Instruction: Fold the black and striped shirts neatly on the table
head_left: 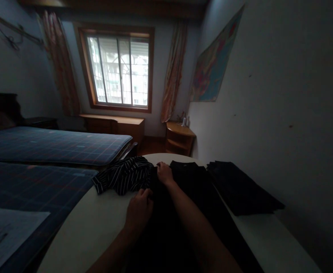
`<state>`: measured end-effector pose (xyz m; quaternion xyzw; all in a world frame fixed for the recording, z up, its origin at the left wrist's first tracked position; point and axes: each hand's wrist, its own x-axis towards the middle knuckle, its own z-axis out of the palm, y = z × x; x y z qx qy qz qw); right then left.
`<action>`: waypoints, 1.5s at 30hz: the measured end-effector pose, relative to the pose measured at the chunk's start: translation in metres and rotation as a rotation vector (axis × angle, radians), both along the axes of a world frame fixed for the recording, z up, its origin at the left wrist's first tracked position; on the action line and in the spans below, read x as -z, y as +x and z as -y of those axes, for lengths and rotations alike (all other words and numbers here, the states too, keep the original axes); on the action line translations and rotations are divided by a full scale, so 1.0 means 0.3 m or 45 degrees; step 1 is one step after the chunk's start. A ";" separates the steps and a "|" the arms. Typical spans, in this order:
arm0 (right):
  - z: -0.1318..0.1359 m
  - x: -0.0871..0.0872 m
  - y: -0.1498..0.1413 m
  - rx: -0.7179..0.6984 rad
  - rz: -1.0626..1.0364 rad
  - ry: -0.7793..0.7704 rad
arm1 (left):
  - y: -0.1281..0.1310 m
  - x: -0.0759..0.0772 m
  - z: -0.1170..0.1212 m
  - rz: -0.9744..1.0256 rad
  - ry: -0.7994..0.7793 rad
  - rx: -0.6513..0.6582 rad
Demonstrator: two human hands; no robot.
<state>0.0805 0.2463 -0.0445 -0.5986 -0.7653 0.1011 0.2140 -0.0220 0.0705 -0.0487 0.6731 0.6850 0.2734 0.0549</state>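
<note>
Wall (268, 113), one, pale, running down the person's right side, a few small marks on it.
Table (98, 223), one, pale, curved edge, directly before the person.
Mattresses, two, blue plaid, on the person's left: a near one (55, 185) beside the table and a far one (55, 144) beyond it.
Black garment (160, 227), one, laid lengthwise on the table in front of the person, its far end near the table's far edge; the finer folds are lost in the dim light.
Window (121, 72), one, wood-framed, bright, in the end wall; patterned curtains, two, one hanging at the left (60, 68) and one at the right (174, 76).
Desk (126, 120), one, wooden, low under the window.
Wall map (213, 62), one, coloured, on the right wall.
Dark folded garment (240, 189), one, flat on the table, right of the black garment.
Striped garment (126, 174), one, black and white, loosely crumpled, at the table's far left.
Corner shelf (180, 129), one, wooden, small items on top.
Printed sheet (10, 231), one, on the near mattress.
Left hand (139, 210), fingers curled in, gripping the black garment's left edge.
Right hand (164, 173), farther forward, pinching the same garment near its far left corner.
</note>
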 end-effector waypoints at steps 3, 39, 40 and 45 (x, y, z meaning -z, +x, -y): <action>0.000 0.012 0.039 0.069 0.042 0.002 | 0.016 -0.005 0.009 0.035 0.000 0.020; 0.348 0.035 0.119 -0.322 0.214 -0.105 | 0.002 -0.030 0.032 -0.099 -0.125 -0.094; 0.347 0.031 0.124 -0.318 0.162 -0.113 | 0.006 -0.029 0.037 -0.080 -0.105 -0.079; 0.323 -0.044 0.111 -0.172 -0.031 -0.104 | 0.027 -0.029 0.065 0.068 -0.014 -0.022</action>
